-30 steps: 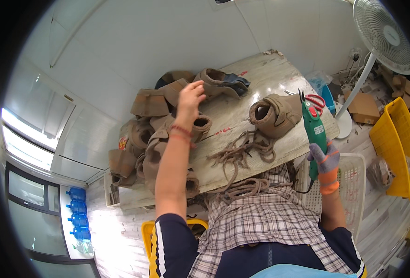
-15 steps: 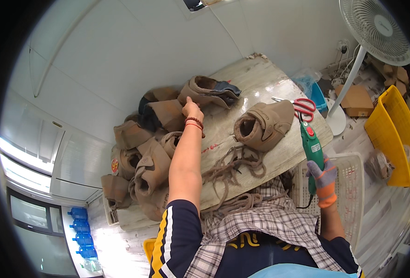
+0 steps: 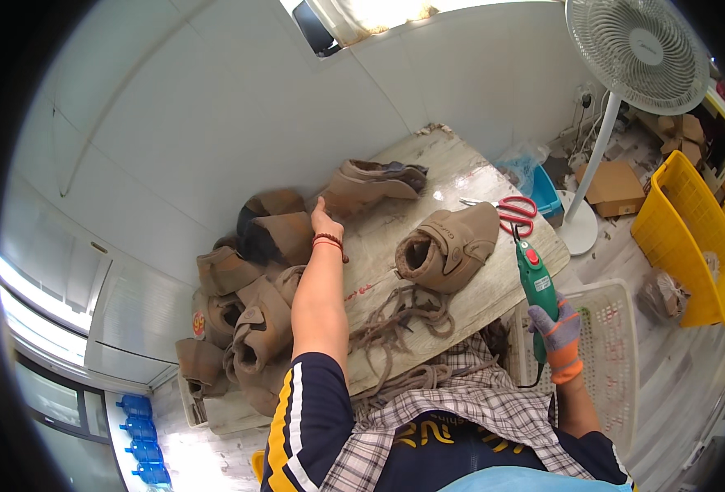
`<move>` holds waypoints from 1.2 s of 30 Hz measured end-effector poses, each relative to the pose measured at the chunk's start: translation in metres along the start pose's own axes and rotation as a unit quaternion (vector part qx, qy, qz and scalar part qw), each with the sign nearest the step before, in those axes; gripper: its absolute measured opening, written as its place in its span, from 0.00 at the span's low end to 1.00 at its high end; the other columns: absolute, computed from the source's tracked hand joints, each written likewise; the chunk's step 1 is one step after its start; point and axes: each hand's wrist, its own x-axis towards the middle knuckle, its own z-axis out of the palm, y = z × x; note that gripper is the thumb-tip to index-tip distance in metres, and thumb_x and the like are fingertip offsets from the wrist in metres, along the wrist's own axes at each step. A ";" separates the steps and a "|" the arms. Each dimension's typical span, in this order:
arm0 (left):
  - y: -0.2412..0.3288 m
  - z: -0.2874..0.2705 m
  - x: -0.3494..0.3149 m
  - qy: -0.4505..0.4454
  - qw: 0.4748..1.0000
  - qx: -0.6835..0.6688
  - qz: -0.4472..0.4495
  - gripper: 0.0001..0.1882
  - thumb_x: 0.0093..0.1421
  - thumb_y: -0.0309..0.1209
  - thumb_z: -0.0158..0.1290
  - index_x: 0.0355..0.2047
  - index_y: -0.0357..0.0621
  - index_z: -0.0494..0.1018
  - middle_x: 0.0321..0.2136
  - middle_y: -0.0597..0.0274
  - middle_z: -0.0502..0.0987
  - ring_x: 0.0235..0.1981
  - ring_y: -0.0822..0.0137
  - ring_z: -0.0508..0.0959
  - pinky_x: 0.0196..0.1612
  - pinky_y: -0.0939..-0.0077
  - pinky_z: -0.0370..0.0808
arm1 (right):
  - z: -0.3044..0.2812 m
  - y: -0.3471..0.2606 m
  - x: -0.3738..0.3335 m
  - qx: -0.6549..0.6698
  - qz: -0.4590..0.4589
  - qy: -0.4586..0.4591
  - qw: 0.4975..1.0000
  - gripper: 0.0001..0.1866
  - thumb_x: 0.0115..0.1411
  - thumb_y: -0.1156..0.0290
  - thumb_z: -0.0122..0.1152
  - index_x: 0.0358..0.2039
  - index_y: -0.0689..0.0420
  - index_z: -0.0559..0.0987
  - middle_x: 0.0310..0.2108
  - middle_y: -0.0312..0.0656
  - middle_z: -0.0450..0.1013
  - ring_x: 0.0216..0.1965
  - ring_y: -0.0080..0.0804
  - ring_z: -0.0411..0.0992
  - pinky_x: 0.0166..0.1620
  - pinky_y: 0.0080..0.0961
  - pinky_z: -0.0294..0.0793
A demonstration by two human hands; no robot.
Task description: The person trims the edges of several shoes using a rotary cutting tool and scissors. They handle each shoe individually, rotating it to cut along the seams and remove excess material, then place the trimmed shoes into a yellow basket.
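My left hand (image 3: 326, 223), bare with a beaded bracelet, grips the near end of a brown shoe upper (image 3: 371, 187) at the back of the table; the thumb shows and the other fingers are mostly hidden. In my right hand (image 3: 559, 332), which wears a grey and orange glove, is a green corded power tool (image 3: 536, 283) with a red button and a thin dark tip pointing away from me. Left of the tool sits another brown shoe upper (image 3: 453, 246) with a fleecy lining. Red-handled scissors (image 3: 517, 215) lie beyond the tool's tip.
Several brown shoe uppers (image 3: 256, 324) are heaped on the table's left. Brown laces (image 3: 399, 320) trail over the table's front edge (image 3: 473, 328). A white basket (image 3: 617, 328), a yellow crate (image 3: 682, 246), a cardboard box (image 3: 613, 187) and a standing fan (image 3: 643, 49) are to the right.
The shoe upper at my left hand has tipped, so its opening shows less. My right hand still holds the tool. The whole view has shifted slightly.
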 end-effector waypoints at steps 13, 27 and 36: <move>-0.023 -0.001 -0.008 -0.018 0.964 -0.097 -0.246 0.27 0.54 0.50 0.57 0.48 0.47 0.69 0.51 0.58 0.71 0.52 0.53 0.68 0.55 0.45 0.60 | 0.002 -0.005 -0.003 0.016 0.017 -0.008 1.000 0.23 0.52 0.69 0.66 0.47 0.63 0.72 0.26 0.32 0.71 0.23 0.17 0.67 0.27 0.17 0.68; 0.118 -0.073 -0.206 -0.380 0.880 -0.282 0.021 0.20 0.64 0.34 0.48 0.54 0.39 0.67 0.56 0.54 0.67 0.59 0.55 0.64 0.62 0.51 0.59 | 0.030 -0.068 0.011 -0.303 -0.457 0.022 0.836 0.40 0.37 0.61 0.77 0.52 0.60 0.72 0.22 0.44 0.74 0.22 0.40 0.73 0.28 0.29 0.72; 0.154 -0.150 -0.282 -0.370 0.891 -0.238 -0.114 0.21 0.67 0.35 0.42 0.54 0.32 0.64 0.54 0.47 0.68 0.56 0.53 0.68 0.60 0.55 0.63 | 0.033 -0.087 -0.005 -0.399 -0.625 -0.015 0.671 0.36 0.38 0.56 0.74 0.48 0.57 0.75 0.18 0.34 0.66 0.19 0.31 0.66 0.25 0.28 0.66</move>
